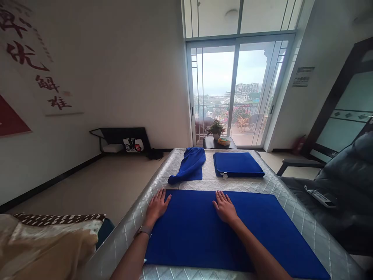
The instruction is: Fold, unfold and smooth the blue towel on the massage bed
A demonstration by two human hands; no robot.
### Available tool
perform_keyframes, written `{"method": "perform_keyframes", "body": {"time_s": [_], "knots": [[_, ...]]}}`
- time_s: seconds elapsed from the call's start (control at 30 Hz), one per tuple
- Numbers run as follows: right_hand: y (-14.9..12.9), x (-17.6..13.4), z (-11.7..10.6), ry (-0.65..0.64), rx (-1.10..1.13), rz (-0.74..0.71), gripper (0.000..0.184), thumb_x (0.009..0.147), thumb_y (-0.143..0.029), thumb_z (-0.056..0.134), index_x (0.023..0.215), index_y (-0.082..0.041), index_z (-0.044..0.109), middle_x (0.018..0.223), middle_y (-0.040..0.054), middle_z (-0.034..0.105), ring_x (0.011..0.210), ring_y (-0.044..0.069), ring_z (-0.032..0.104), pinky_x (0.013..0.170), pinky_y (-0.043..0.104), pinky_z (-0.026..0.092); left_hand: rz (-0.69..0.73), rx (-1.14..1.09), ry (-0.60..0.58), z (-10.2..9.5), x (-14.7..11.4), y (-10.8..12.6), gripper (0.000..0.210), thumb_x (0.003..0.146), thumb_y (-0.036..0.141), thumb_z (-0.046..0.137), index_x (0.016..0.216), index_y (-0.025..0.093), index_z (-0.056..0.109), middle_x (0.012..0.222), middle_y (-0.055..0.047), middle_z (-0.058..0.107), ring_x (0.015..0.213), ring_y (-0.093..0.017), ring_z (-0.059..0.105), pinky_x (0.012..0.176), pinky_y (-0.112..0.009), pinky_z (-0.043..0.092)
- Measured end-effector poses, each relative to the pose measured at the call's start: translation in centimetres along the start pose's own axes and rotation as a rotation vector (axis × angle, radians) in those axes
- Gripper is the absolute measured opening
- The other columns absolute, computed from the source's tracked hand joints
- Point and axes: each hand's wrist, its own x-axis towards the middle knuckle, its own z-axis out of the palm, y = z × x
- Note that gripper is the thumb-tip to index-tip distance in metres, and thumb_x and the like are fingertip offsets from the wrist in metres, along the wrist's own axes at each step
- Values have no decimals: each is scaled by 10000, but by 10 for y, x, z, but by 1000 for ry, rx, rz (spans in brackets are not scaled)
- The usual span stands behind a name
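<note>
- Lying flat in the head view, a dark blue cloth (195, 233) is spread over the near part of a quilted mattress (210, 163), its long side running from left to right; so laid, its whole face is supported by the padding.
- The left hand (157, 204) is set palm down by the far left corner of the cloth, covering part of the left edge; a wristband (144, 230) is worn on that arm.
- The right hand (225, 207) is rested palm down near the middle of the far edge.
- On both hands the fingers (161, 193) are held straight and close together, the thumbs turned out, and nothing is gripped; by this flat contact the fabric is probably being kept smooth and steady, though how firmly it is pressed cannot be told.
- Beyond the far edge, to the right, a folded blue stack (239, 163) is placed with its sides fairly even and a white tag (224, 175) left hanging at the front; it was presumably set there to be within reach yet clear of the spread fabric.
- To the left of that stack, a rumpled blue piece (192, 167) is left lying loosely, apart from both; its untidy shape suggests that it has not been arranged.
- Past the mattress, a potted plant (216, 129) is stood on a dark seat (214, 144), before the glass sliding door (234, 97).
</note>
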Motion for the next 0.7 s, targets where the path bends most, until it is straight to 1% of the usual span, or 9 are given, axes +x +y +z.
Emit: {"method": "perform_keyframes", "body": {"time_s": [0.1,0.2,0.3,0.37,0.47,0.53,0.57,0.63,0.7], "knots": [[47,-8,-3,-2,-52,56,678,1033,-458,164,1611,-112,243,1677,57,204,1551,174,135,1260,384,81,-1,-8,-12,0,0,-2,774,1010,618,209,1555,90,363,1640,-161,315,1522,-287,286,1244,-499,235],[118,-21,-10,11,-121,176,677,1027,-441,196,1609,-99,244,1677,73,215,1549,188,154,1259,390,100,3,-12,-10,0,0,-2,768,1010,624,199,1563,113,351,1642,-151,315,1520,-290,290,1240,-507,235],[191,-38,-16,45,-177,305,679,1016,-408,222,1597,-59,263,1671,113,238,1545,215,177,1258,411,120,-7,3,-28,1,-1,-1,773,1012,617,195,1567,98,336,1650,-155,298,1524,-293,279,1245,-493,221],[226,-46,-17,66,-204,362,682,1010,-393,212,1590,-40,273,1667,125,249,1542,226,190,1255,418,139,-12,13,-42,0,-1,-2,772,1013,608,198,1568,87,328,1650,-160,296,1523,-298,280,1245,-494,223],[248,-50,-13,98,-212,398,696,1005,-406,187,1591,-41,273,1666,121,252,1539,225,203,1252,413,164,-1,28,-83,-7,2,-6,777,1010,610,204,1570,86,324,1649,-163,291,1523,-303,278,1239,-506,238],[249,-50,-10,114,-199,401,709,1004,-421,173,1592,-37,267,1666,123,251,1537,229,211,1250,415,174,-20,50,-147,-17,6,-2,804,1000,629,219,1561,64,338,1636,-183,308,1518,-313,286,1238,-509,238],[248,-49,-9,120,-191,400,714,1003,-425,167,1592,-33,266,1665,125,252,1536,233,217,1249,421,177,-45,64,-168,-22,8,4,827,994,642,231,1551,44,352,1624,-202,324,1515,-324,288,1241,-511,230],[244,-47,-8,127,-176,399,719,1001,-426,160,1589,-26,268,1665,126,250,1535,238,220,1249,426,174,-73,85,-152,-30,12,32,863,986,660,241,1533,6,373,1606,-234,347,1518,-345,272,1249,-514,205],[242,-47,-9,131,-169,406,718,1001,-422,155,1589,-28,271,1667,120,246,1537,237,211,1252,426,162,1,67,-81,-31,10,82,857,997,650,206,1538,3,363,1620,-226,328,1534,-337,227,1259,-505,184]]}}
